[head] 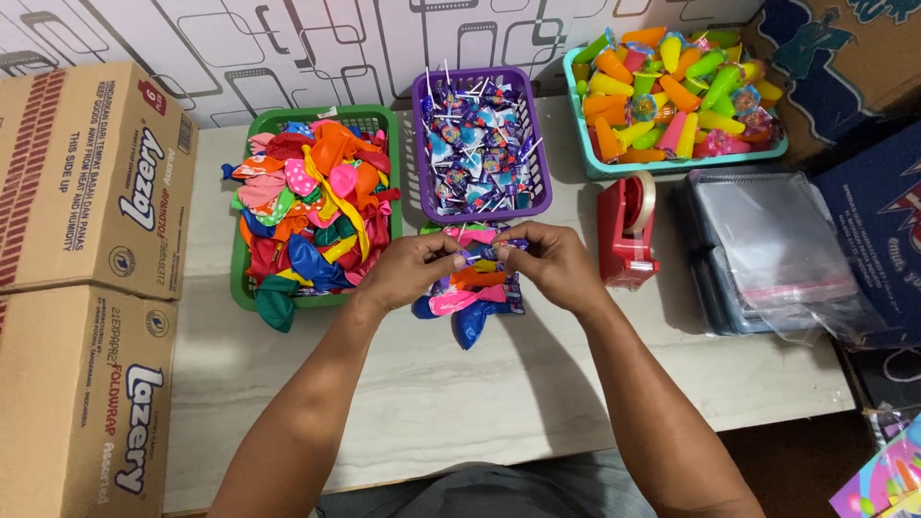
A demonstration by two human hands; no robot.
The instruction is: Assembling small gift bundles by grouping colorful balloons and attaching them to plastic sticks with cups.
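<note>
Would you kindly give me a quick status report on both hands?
Left hand and right hand both shut on a small clear bag of balloons and candy. Bag over white table. Nothing in the way.

balloons (pixel 307 206): matt, soft rubber, heaped at 10 o'clock
baskets (pixel 537 144): smooth moulded plastic lattice
lollipop wrappers (pixel 475 153): glossy film
tape dispenser (pixel 625 235): shiny red plastic
clear bags (pixel 767 249): glossy film, 3 o'clock
cartons (pixel 86 173): matt cardboard
tabletop (pixel 460 403): smooth, pale, marble-look
</note>
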